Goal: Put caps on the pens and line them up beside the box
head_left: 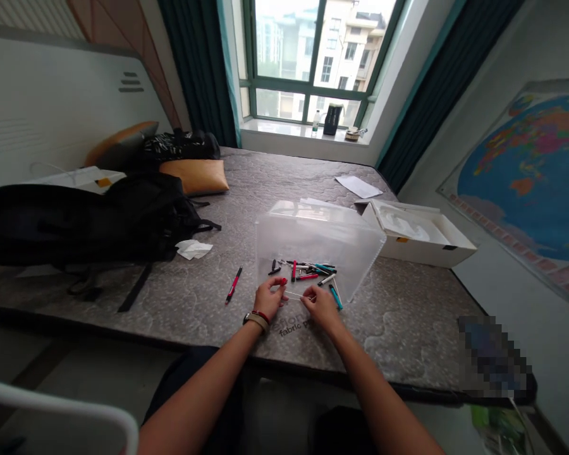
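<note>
Clear plastic makes up the open box [329, 237] at the centre of the frame, and the person's two hands meet at its near edge. The left hand [269, 298] pinches a small red piece [283, 281] between its fingertips. The right hand [319, 304] has thumb and fingers closed on a thin clear rod [293, 295], which spans the gap between the hands; whether the left fingers also grip its far end is too small to tell. Just beyond the fingers, around the middle of the frame, lie scattered pen parts [307, 276], red, black and white, with a teal pen [335, 297] just right of the right hand. A red pen [234, 284] lies apart on the table [408, 316], left of the box.

The likeliest trouble is a slip: the rod looks slender and smooth, so a loose pinch could let it drop among the parts, where its pale colour would be hard to pick out. Squeezing too hard from both ends might bend it. The red piece is tiny and could spring from the fingertips if pressed off-centre. A careless wrist could also brush the teal pen and set it rolling toward the table's front edge.
</note>
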`<control>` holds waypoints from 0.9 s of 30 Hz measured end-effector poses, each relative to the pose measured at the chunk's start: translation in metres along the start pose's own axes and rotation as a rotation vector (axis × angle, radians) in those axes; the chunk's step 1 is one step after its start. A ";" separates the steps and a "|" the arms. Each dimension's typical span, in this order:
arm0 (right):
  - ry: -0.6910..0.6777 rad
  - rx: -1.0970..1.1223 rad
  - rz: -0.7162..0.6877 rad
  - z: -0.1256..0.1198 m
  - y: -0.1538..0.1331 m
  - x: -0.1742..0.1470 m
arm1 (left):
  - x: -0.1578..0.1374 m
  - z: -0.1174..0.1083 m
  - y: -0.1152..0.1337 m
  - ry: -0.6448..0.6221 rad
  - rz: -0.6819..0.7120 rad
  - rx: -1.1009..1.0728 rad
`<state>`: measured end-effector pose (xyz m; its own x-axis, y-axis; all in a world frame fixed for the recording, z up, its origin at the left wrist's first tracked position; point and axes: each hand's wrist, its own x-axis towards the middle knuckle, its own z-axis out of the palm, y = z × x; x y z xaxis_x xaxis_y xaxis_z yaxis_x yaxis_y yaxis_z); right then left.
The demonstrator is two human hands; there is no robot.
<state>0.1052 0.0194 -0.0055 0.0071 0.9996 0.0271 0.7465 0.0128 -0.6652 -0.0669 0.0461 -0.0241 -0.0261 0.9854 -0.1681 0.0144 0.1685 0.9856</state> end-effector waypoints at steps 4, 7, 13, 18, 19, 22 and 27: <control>0.087 0.128 0.007 -0.020 0.004 -0.002 | 0.005 -0.004 -0.005 0.038 0.105 0.083; 0.164 0.197 0.016 -0.032 0.002 -0.003 | 0.009 -0.006 -0.006 0.060 0.214 0.135; 0.165 0.277 -0.046 -0.034 -0.021 -0.009 | 0.010 -0.006 -0.003 0.029 0.272 0.029; 0.184 0.271 -0.210 -0.037 -0.049 -0.018 | 0.011 -0.006 -0.002 0.051 0.236 0.000; 0.191 0.281 -0.234 -0.039 -0.055 -0.020 | 0.012 -0.006 -0.002 0.058 0.235 -0.010; 0.224 0.276 -0.300 -0.044 -0.070 -0.029 | 0.012 -0.006 -0.001 0.072 0.224 -0.027; 0.242 0.191 -0.425 -0.043 -0.081 -0.040 | 0.013 -0.005 -0.002 0.071 0.220 -0.028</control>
<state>0.0729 -0.0222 0.0792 -0.0997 0.8710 0.4810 0.5827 0.4430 -0.6813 -0.0723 0.0584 -0.0282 -0.0960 0.9941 0.0513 -0.0004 -0.0516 0.9987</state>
